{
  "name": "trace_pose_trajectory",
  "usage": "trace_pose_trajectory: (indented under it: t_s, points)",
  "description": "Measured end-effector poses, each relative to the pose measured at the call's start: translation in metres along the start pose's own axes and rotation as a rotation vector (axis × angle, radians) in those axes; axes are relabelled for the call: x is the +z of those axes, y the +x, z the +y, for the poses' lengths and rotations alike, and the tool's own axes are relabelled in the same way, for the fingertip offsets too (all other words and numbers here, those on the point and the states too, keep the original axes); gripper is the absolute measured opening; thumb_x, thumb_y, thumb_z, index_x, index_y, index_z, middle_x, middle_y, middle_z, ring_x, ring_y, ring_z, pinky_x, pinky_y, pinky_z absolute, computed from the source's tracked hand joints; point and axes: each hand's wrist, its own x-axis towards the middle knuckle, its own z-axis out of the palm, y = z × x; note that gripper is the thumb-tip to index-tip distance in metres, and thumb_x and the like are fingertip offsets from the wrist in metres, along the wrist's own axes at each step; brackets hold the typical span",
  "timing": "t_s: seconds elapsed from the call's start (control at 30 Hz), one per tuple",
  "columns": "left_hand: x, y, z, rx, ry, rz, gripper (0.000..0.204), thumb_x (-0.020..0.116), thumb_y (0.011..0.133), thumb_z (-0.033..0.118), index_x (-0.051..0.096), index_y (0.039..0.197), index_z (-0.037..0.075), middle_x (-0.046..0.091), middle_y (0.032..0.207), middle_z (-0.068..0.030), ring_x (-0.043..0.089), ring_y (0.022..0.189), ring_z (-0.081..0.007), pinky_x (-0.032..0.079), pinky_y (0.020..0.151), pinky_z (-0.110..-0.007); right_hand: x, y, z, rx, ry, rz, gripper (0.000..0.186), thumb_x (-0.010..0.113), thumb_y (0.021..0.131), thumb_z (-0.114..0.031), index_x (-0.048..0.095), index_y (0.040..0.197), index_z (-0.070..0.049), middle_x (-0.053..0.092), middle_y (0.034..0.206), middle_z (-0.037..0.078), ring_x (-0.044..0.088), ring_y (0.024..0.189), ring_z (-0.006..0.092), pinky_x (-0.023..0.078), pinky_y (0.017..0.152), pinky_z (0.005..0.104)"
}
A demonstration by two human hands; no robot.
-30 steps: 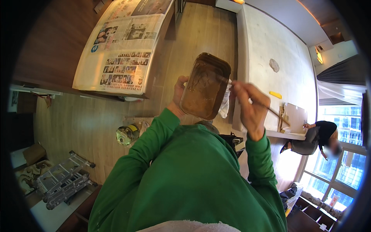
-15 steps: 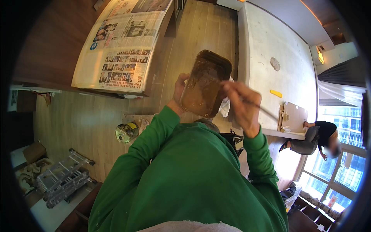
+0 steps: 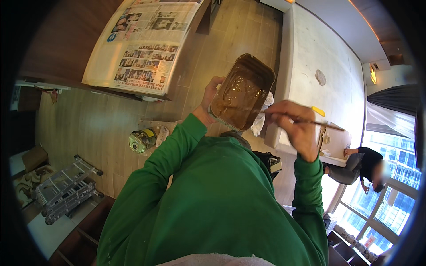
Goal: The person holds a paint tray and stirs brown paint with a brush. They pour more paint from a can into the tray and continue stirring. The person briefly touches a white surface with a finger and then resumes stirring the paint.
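From the head camera I am seeing newspaper (image 3: 146, 62) covering a surface at upper left, its print and rows of photographs facing up. A tin (image 3: 143, 141), standing low to the left of my person's sleeve, is wearing a yellow label; its lettering is coming through too small for me to read.

The rectangular container (image 3: 244, 88) is being held in mid-air before the green-clad chest, tilted, its corners rounded and its inner walls stained brown. Wet brown stuff is glistening inside, coating the bottom. The left hand (image 3: 210, 98) is gripping the container's left side. The right hand (image 3: 296, 127) is pinching a thin brown handle (image 3: 327, 125) between thumb and fingers, just right of the container; its working end is blurring, so it may be dipping inside.

A white cloth (image 3: 258, 126) is showing just beside the container's right wall. Farther right, a yellow tool (image 3: 318, 111) is lying on the white counter (image 3: 330, 57), near some cardboard (image 3: 341, 138). The tin's contents are staying hidden from me.
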Motion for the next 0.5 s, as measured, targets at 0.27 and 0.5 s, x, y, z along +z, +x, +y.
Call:
trace_pose_trajectory:
  t_s: [0.27,0.5]
  points:
    - [-0.007,0.006,-0.001,-0.027,-0.044,0.017,0.065,0.049,0.099,0.048,0.055,0.145,0.003,0.062,0.141,-0.0208,0.064,0.125,-0.0355,0.053,0.108,-0.053,-0.002,-0.009,-0.009,-0.177,-0.046,-0.080,0.017,0.062,0.086,0.002,0.076,0.096,0.003,0.071,0.083,0.013,0.067,0.073,0.0173,0.052,0.068,0.0298]
    - [-0.004,0.014,-0.004,-0.067,-0.006,-0.006,0.065,0.050,0.098,0.047,0.054,0.146,0.002,0.062,0.141,-0.0210,0.064,0.126,-0.0356,0.053,0.107,-0.053,-0.006,-0.008,-0.004,-0.119,-0.125,0.205,0.017,0.062,0.086,0.001,0.077,0.096,0.002,0.070,0.082,0.011,0.066,0.071,0.0186,0.051,0.064,0.0304]
